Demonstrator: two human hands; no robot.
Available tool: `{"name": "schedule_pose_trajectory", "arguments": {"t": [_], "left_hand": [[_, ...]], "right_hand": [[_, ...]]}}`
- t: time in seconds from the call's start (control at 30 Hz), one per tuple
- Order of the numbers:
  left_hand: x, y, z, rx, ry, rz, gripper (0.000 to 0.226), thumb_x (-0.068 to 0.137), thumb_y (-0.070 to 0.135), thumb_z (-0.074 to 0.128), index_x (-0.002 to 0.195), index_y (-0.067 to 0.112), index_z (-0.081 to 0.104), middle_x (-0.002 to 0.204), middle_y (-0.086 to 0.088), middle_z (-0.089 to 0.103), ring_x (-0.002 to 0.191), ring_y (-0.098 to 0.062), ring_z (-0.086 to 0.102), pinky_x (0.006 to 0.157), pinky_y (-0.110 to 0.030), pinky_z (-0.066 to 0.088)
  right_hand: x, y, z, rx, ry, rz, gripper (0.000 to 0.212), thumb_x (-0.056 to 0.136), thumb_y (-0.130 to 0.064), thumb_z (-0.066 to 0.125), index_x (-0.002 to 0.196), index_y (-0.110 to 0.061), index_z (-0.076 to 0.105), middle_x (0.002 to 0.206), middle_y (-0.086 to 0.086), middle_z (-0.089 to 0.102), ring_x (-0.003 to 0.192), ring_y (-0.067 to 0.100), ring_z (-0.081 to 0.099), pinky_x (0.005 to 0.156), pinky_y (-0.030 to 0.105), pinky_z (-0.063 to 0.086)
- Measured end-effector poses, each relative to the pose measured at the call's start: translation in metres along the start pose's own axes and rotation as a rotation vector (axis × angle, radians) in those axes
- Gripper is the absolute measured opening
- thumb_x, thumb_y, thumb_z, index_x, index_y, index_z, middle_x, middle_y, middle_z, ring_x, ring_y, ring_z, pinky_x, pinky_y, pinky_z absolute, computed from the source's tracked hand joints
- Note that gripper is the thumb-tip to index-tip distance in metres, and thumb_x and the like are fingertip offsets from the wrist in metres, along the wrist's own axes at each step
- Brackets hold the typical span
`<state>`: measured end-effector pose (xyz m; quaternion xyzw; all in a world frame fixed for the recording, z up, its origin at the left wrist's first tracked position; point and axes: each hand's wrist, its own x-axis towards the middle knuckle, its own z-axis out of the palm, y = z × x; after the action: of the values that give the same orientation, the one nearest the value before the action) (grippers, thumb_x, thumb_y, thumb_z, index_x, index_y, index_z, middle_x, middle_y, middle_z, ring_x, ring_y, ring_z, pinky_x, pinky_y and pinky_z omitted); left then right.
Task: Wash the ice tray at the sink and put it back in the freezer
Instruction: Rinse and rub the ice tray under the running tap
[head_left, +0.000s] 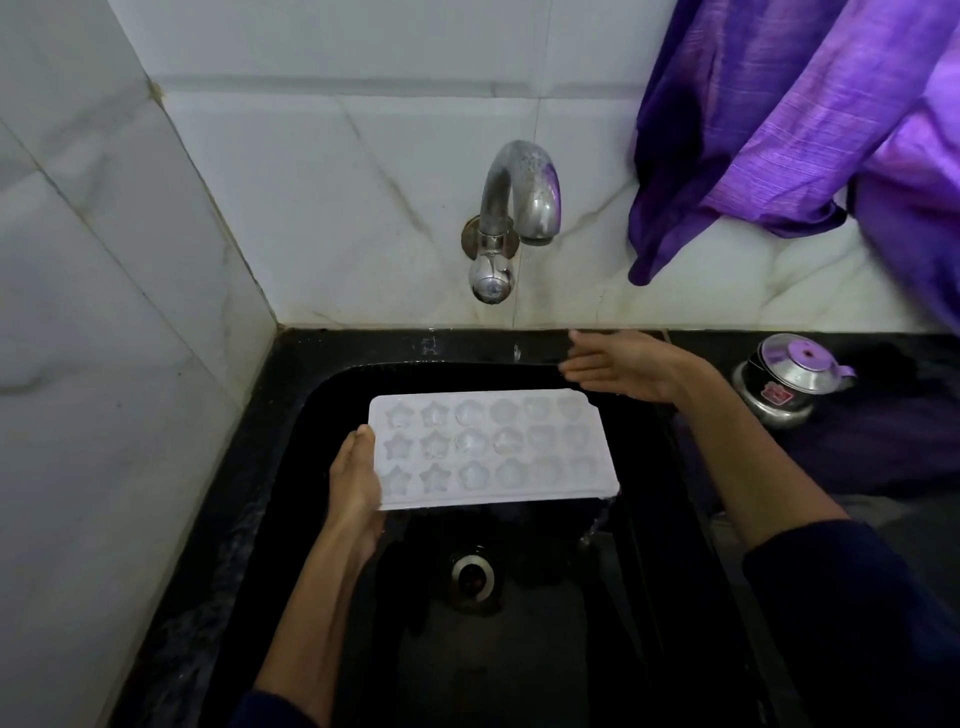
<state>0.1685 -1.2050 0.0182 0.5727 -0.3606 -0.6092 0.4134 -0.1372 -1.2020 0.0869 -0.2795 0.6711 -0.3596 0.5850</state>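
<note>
The ice tray (493, 447) is held level over the sink (291, 415), gripped at its left end by the left hand (356, 478); water drains from its right corner. The right hand (623, 364), fingers straight and holding nothing, hovers below the tap (519, 197). Judged status: rinsing under way; return to the freezer remains.

A purple cloth (810, 119) hangs over the upper right of the white tiled wall (322, 171), and a small steel kettle (787, 382) with a purple-tinted lid stands upright on the black surface (883, 415) below it, near the wall.
</note>
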Motion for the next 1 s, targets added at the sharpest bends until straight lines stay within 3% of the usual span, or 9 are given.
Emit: {"name": "schedule_pose_trajectory", "arguments": {"t": [0.07, 0.17, 0.3, 0.6, 0.7, 0.87, 1.0], "left_hand": [[-0.003, 0.002, -0.001, 0.001, 0.005, 0.004, 0.030, 0.101, 0.035, 0.036, 0.098, 0.019, 0.061, 0.097, -0.009, 0.070, 0.085, -0.026, 0.070, 0.062, -0.033, 0.055], [-0.007, 0.005, -0.002, -0.004, 0.011, 0.016, 0.030, 0.101, 0.034, 0.036, 0.098, 0.016, 0.060, 0.098, -0.011, 0.070, 0.086, -0.028, 0.069, 0.064, -0.035, 0.055], [-0.011, 0.009, -0.003, -0.023, 0.001, 0.031, 0.030, 0.101, 0.034, 0.036, 0.097, 0.016, 0.060, 0.099, -0.011, 0.070, 0.086, -0.027, 0.069, 0.063, -0.035, 0.054], [-0.036, 0.009, -0.012, 0.024, -0.070, 0.056, 0.033, 0.102, 0.032, 0.034, 0.106, 0.010, 0.059, 0.102, -0.010, 0.070, 0.089, -0.027, 0.069, 0.066, -0.035, 0.056], [-0.046, 0.001, -0.023, 0.064, -0.092, 0.052, 0.030, 0.102, 0.032, 0.038, 0.102, 0.011, 0.060, 0.100, -0.009, 0.070, 0.089, -0.025, 0.069, 0.068, -0.035, 0.057], [-0.060, -0.015, -0.038, 0.122, -0.087, 0.037, 0.027, 0.100, 0.029, 0.042, 0.094, 0.010, 0.060, 0.101, -0.014, 0.067, 0.093, -0.032, 0.065, 0.086, -0.049, 0.053], [-0.069, -0.031, -0.048, 0.171, -0.078, 0.025, 0.027, 0.100, 0.028, 0.042, 0.089, 0.010, 0.058, 0.094, -0.012, 0.066, 0.084, -0.030, 0.064, 0.076, -0.047, 0.053]], "right_hand": [[-0.012, 0.016, -0.011, -0.115, 0.085, 0.014, 0.039, 0.092, -0.034, 0.056, 0.120, -0.006, 0.055, 0.123, 0.014, 0.062, 0.104, 0.019, 0.062, 0.085, 0.029, 0.049], [-0.036, 0.040, -0.019, -0.149, 0.058, 0.063, 0.023, 0.095, -0.026, 0.053, 0.109, -0.010, 0.059, 0.118, 0.014, 0.065, 0.101, 0.021, 0.065, 0.075, 0.028, 0.054], [-0.066, 0.060, -0.013, -0.128, -0.055, 0.004, 0.019, 0.095, -0.015, 0.052, 0.110, -0.013, 0.065, 0.103, 0.008, 0.073, 0.094, 0.021, 0.070, 0.068, 0.027, 0.057], [-0.093, 0.083, 0.003, -0.059, 0.077, -0.164, 0.015, 0.086, 0.001, 0.062, 0.099, -0.007, 0.065, 0.075, 0.006, 0.075, 0.070, 0.021, 0.073, 0.055, 0.027, 0.057], [-0.101, 0.097, 0.008, -0.038, 0.099, -0.180, 0.016, 0.085, 0.002, 0.063, 0.097, -0.008, 0.064, 0.073, 0.006, 0.075, 0.069, 0.021, 0.073, 0.053, 0.028, 0.057], [-0.112, 0.125, 0.019, -0.003, 0.123, -0.189, 0.016, 0.084, 0.003, 0.064, 0.096, -0.008, 0.063, 0.078, 0.009, 0.073, 0.066, 0.020, 0.072, 0.053, 0.029, 0.057], [-0.117, 0.150, 0.030, -0.009, 0.139, -0.188, 0.017, 0.084, 0.001, 0.065, 0.097, -0.009, 0.063, 0.086, 0.013, 0.071, 0.070, 0.022, 0.072, 0.060, 0.034, 0.060]]}}
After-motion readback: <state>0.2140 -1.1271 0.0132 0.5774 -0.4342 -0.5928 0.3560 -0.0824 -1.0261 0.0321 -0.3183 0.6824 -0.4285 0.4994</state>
